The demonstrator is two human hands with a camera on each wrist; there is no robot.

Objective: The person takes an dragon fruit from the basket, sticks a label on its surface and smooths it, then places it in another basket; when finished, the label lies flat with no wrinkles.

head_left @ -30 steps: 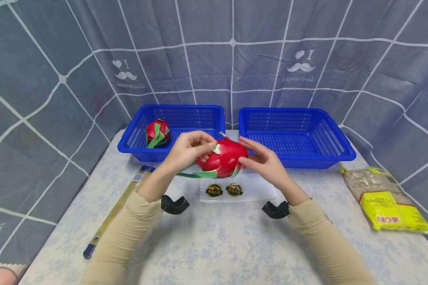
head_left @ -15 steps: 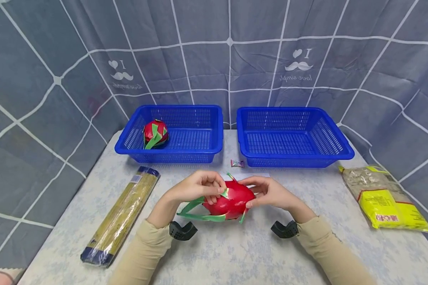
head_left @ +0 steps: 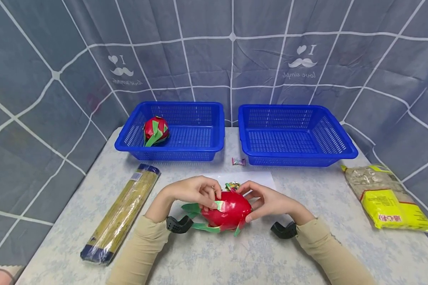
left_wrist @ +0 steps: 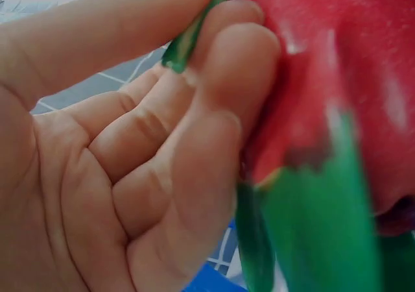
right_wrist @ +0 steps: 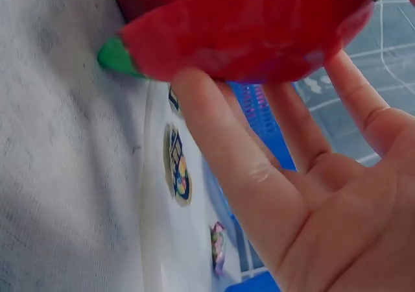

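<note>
A red dragon fruit (head_left: 232,211) with green-tipped scales lies on its side low over the tabletop, between my two hands. Whether it fully rests there I cannot tell. Thumb and forefinger of my left hand (head_left: 192,193) pinch a small green scale (left_wrist: 188,42) on it, as the left wrist view shows. At the fruit's other end, the right hand (head_left: 271,201) holds it between thumb and fingertips. Just behind the fruit is a white sheet (head_left: 260,178) bearing round stickers; one sticker (right_wrist: 177,165) is plain in the right wrist view.
Two blue baskets stand at the back; the left basket (head_left: 171,149) contains another dragon fruit (head_left: 156,130). A small wrapped candy (head_left: 238,162) lies before the right basket (head_left: 299,154). Packed noodle sticks (head_left: 123,211) lie at left, a yellow bag (head_left: 388,208) at right.
Both hands have lowered the dragon fruit toward me, from over the sheet down near the tabletop. The left hand keeps its pinch on the scale.
</note>
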